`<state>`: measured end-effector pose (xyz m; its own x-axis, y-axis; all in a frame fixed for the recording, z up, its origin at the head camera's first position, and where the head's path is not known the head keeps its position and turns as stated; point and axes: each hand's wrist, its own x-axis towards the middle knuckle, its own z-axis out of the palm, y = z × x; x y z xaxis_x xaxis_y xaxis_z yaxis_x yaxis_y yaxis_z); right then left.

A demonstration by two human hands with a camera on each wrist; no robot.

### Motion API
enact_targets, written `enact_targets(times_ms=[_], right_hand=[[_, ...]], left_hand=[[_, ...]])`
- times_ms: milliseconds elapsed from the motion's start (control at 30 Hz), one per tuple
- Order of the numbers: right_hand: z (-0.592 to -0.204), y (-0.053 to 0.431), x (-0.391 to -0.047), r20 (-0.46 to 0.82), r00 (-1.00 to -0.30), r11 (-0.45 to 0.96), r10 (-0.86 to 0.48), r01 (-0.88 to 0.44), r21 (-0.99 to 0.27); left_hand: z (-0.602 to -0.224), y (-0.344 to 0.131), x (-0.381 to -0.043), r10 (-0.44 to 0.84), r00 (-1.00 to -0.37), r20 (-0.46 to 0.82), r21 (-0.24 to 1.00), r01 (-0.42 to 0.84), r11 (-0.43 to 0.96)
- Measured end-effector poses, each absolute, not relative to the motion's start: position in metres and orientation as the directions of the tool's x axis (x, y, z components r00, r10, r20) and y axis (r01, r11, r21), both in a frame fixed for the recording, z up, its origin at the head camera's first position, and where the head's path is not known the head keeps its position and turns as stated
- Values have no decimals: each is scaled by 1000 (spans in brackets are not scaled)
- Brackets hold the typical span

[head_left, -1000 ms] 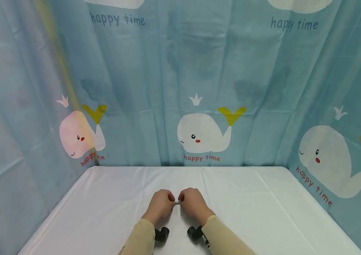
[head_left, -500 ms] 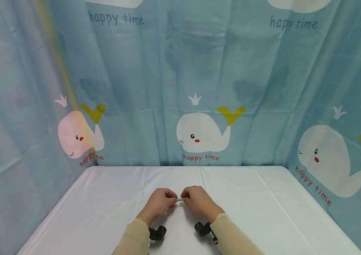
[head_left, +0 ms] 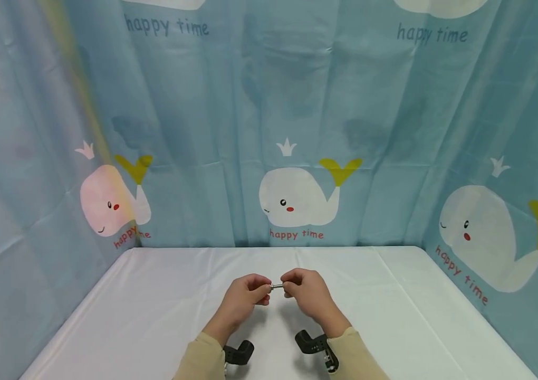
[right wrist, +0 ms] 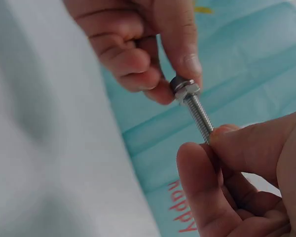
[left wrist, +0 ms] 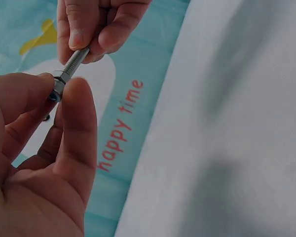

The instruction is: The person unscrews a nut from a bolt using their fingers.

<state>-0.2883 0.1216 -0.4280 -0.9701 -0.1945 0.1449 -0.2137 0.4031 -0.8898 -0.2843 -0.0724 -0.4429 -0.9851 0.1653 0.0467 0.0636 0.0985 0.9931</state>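
Note:
A silver threaded bolt [head_left: 277, 286] is held in the air between both hands, above the white table. My left hand [head_left: 242, 295] pinches its thicker end between thumb and fingers. In the right wrist view a hex nut [right wrist: 188, 92] sits on the bolt close to the left fingertips, beside a dark rounded end piece. That end looks bluish in the left wrist view, and the left fingers partly cover it. My right hand [head_left: 313, 295] pinches the other end of the threaded shank [right wrist: 200, 117] with thumb and fingers, hiding its tip.
The table [head_left: 179, 306] has a white cloth on it. A light blue curtain [head_left: 202, 200] printed with whales stands behind it and along both sides. Black camera mounts [head_left: 239, 352] are worn on the wrists, below the sleeves' cuffs.
Both hands have risen and moved slightly right with the bolt. The gap between them has widened, so more of the bolt shows. The head view has shifted a little.

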Motion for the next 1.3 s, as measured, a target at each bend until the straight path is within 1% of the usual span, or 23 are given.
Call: enact_targets(times_ms=[167, 333, 433, 533, 600, 733, 1067, 1200, 1300], right_hand=[[-414, 124, -287, 150, -978, 303, -146, -189, -934], [-403, 126, -285, 138, -984, 122, -116, -152, -981], [-399, 127, -284, 123, -983, 13, -139, -126, -992], [-395, 129, -283, 91, -977, -54, -193, -82, -995], [-393, 129, -282, 66, -973, -68, -220, -53, -996], [-391, 129, -281, 64, -967, -73, -247, -47, -996], [-391, 126, -286, 106, -961, -79, -256, -88, -993], [-391, 125, -287, 99, -964, -79, -247, -82, -994], [-390, 126, -288, 86, -962, -109, -260, -59, -992]], left_hand=[[-426, -66, -283, 149, -986, 70, 996, 78, 49], [-410, -60, -281, 132, -989, 68, 998, 65, -21], [-403, -58, -280, 129, -988, 85, 996, 79, -46], [-400, -57, -278, 133, -986, 98, 994, 89, -68], [-399, -57, -277, 134, -986, 98, 993, 89, -75], [-399, -58, -276, 139, -987, 82, 994, 72, -79], [-395, -63, -276, 159, -985, 71, 995, 58, -85], [-395, -64, -277, 158, -985, 72, 992, 55, -111], [-394, -63, -279, 160, -984, 74, 989, 52, -138]])
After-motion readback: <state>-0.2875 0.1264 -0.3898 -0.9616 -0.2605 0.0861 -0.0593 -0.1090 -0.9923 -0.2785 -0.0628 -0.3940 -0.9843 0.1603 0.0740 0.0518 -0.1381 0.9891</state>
